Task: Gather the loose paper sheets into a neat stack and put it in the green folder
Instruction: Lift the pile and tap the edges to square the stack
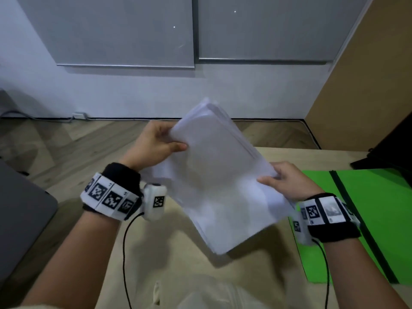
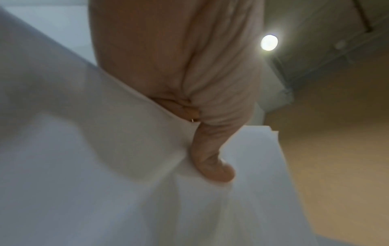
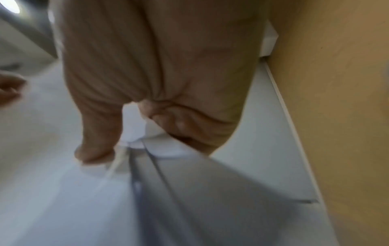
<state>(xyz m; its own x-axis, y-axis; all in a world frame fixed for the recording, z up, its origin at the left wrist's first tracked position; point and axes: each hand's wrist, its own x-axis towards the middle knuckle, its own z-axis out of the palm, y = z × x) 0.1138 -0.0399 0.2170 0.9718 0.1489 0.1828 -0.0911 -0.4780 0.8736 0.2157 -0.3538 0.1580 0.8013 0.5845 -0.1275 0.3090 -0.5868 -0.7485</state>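
Mid-frame in the head view: paper stack (image 1: pixel 220 175) lifted clear of the wooden table (image 1: pixel 263 275), tilted, far corner up near centre top, near corner low toward bottom centre; gripped at both sides; left hand (image 1: pixel 156 144) clamped on the upper-left edge with thumb across the top sheet, fingers hidden behind; right hand (image 1: pixel 287 182) pinching the right edge, thumb on top; left wrist view confirms the thumb (image 2: pixel 212 159) pressing a dent into the paper, right wrist view shows the thumb (image 3: pixel 96 146) and curled fingers (image 3: pixel 189 126) closed round a sheet edge. Sheets not yet square (edges fan out at the far corner and along the lower left, though motion blur hides how badly). Green folder (image 1: pixel 365 224) flat on the table at the right of the frame, just beside the right wrist, dark band (image 1: pixel 347 201) running down it; whether open or closed, cannot tell.

To finish the squaring well, probably: loosen both grips slightly, stand the stack on its long edge and tap on the bare wood at bottom centre; turn, tap the short edge; keep thumbs light to avoid creasing; only then carry rightward, holding both edges so nothing slips out; open the folder first if shut.
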